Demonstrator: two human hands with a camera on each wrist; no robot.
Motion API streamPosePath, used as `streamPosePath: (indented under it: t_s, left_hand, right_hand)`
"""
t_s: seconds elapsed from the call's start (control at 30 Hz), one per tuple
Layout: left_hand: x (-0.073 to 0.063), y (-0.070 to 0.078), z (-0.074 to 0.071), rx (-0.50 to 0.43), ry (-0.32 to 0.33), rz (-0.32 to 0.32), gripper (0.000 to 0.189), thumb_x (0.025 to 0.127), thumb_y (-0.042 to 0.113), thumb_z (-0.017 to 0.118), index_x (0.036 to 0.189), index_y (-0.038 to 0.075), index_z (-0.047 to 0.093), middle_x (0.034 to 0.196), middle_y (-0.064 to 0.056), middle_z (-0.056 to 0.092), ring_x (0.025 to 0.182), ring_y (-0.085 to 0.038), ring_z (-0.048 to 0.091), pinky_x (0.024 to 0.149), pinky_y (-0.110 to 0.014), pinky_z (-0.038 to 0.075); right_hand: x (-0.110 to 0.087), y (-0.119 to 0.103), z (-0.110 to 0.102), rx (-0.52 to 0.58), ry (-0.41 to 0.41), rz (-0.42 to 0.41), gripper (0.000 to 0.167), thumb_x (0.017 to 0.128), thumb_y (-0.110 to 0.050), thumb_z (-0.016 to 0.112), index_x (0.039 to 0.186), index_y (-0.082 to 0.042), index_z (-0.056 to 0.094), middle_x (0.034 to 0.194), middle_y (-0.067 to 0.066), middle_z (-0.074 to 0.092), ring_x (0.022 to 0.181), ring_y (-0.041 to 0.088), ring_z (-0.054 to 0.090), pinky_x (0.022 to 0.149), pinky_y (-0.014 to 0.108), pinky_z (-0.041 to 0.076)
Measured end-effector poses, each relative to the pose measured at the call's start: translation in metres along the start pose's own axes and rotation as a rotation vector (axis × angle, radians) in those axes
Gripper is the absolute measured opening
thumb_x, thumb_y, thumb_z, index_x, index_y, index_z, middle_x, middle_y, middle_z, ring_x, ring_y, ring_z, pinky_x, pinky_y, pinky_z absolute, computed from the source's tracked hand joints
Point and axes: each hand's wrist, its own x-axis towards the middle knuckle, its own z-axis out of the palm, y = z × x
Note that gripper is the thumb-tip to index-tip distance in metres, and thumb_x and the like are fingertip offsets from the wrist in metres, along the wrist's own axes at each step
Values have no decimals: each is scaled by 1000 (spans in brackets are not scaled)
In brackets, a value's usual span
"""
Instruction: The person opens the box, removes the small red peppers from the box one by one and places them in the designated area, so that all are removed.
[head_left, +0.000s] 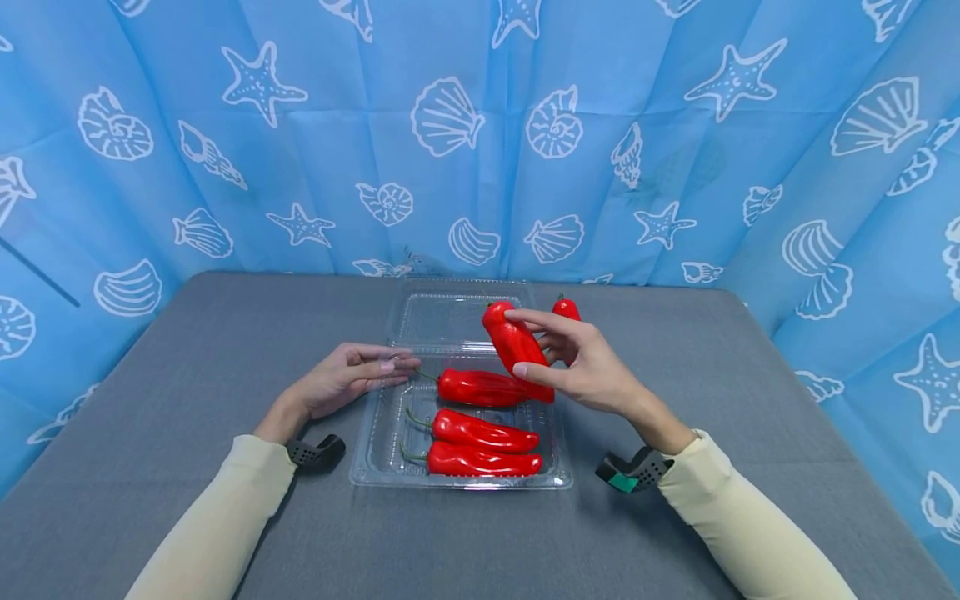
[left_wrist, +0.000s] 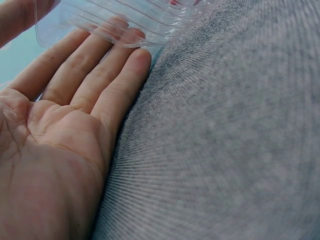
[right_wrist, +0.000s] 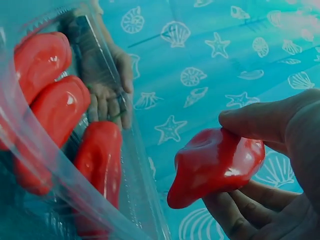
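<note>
My right hand point(head_left: 592, 362) pinches a glossy long red pepper point(head_left: 512, 340) between thumb and fingers, tilted above the right side of a clear plastic box point(head_left: 461, 481). Inside the box lie three more red peppers: one toward the back point(head_left: 476, 388), one in the middle point(head_left: 480, 431) and one at the front point(head_left: 480, 459). Their green stems point left. My left hand point(head_left: 345, 379) rests at the box's left side. In the left wrist view its fingers point(left_wrist: 82, 75) are straight, with the tips against the ribbed clear plastic point(left_wrist: 150, 25).
Behind my right hand another red pepper point(head_left: 566, 309) is partly hidden. The box's clear lid point(head_left: 461, 321) lies folded back on the grey tablecloth point(head_left: 247, 333). A blue curtain point(head_left: 420, 183) with white shells and starfish hangs behind the table.
</note>
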Motion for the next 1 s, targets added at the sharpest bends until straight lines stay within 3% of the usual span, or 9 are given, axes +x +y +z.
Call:
streamPosePath:
  t_s: [0.43, 0.83, 1.0]
  left_hand:
    - [1, -1, 0, -12, 2, 1, 47, 101, 2, 56, 144, -14, 44, 141, -20, 59, 130, -23, 58, 110, -42, 44]
    - [1, 0, 1, -11, 4, -4, 47, 101, 2, 56, 144, -14, 44, 143, -22, 57, 131, -23, 58, 110, -41, 45]
    - [1, 0, 1, -12, 6, -6, 47, 101, 1, 56, 144, -14, 44, 143, -22, 56, 131, -24, 57, 110, -41, 45]
  right_hand:
    - [3, 10, -16, -53, 78, 25, 68, 85, -11, 79, 147, -13, 53, 129, 12, 61, 102, 29, 64, 81, 40, 62]
    - [6, 26, -33, -35, 171, 72, 64, 89, -8, 76, 148, -14, 54, 128, 17, 60, 103, 33, 66, 82, 25, 61]
    - [7, 35, -41, -17, 204, 110, 63, 90, -9, 75, 149, -14, 53, 129, 19, 58, 101, 35, 66, 79, 25, 61]
